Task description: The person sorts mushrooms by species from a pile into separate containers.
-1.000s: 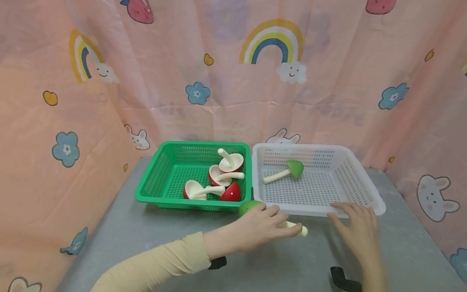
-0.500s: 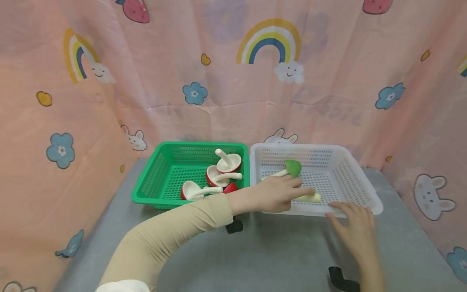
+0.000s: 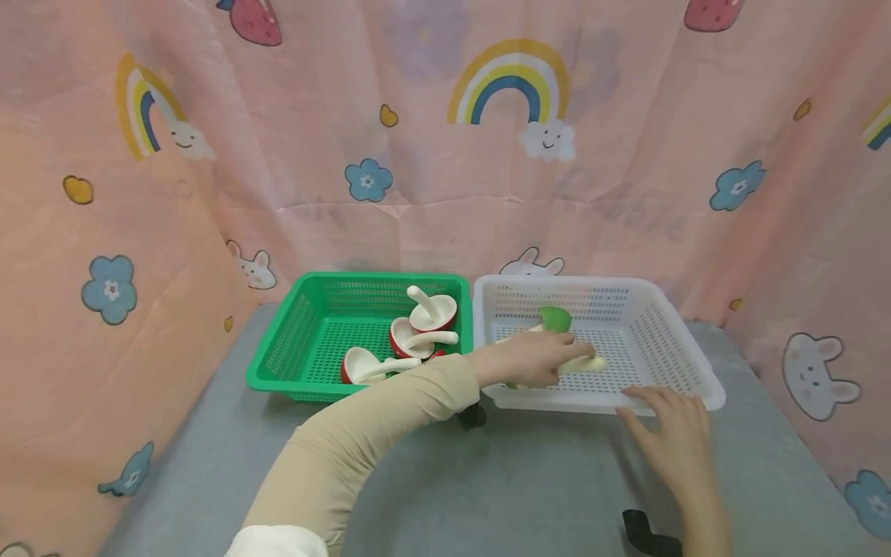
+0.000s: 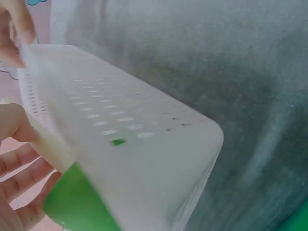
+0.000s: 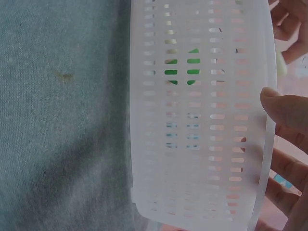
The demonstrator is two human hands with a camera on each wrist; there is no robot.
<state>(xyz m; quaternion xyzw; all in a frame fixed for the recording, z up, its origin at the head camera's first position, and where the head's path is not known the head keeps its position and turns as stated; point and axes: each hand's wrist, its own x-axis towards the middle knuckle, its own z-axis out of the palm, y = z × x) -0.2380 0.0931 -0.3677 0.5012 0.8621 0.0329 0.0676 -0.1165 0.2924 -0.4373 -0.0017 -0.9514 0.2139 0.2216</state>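
My left hand (image 3: 536,360) reaches into the white basket (image 3: 543,401) and grips a green-capped toy mushroom (image 4: 82,199) by its pale stem. In the left wrist view the cap sits just behind the basket wall, and the thumb and fingers lie around the stem. In the head view the hand hides most of this mushroom. A second green mushroom (image 3: 555,319) lies farther back in the same basket, its stem partly covered by the hand. My right hand (image 3: 668,433) holds the basket's near rim at the right, its thumb (image 5: 284,108) on the rim and its fingers inside.
A green basket (image 3: 285,340) stands against the white one's left side. Several red toy mushrooms (image 3: 358,365) with white stems lie in it, partly covered by the left sleeve (image 3: 376,425). Both baskets stand on a grey table (image 3: 487,495) before a pink printed curtain (image 3: 299,116).
My left hand has carried the green mushroom from in front of the baskets over the near rim and into the white basket. The right hand stays at the rim.
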